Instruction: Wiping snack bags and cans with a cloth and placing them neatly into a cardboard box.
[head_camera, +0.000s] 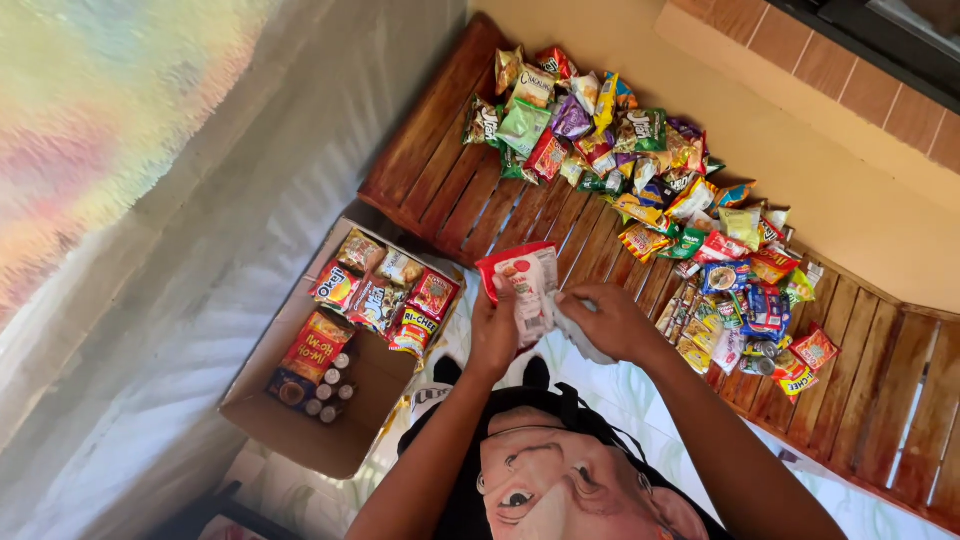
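Both hands, left hand (495, 335) and right hand (610, 320), gripping red-and-white packet (525, 280), cardboard box (300, 430) beside

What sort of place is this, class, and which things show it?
Probably a small shop or home stall: rows of snack packets on a wooden slatted bench, and a cardboard box of more stock beside it.

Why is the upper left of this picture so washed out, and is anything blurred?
Head view: strong glare bleaches the curtain into rainbow haze; the snack packets on the wooden bench stay sharp; the left hand and right hand look slightly soft.
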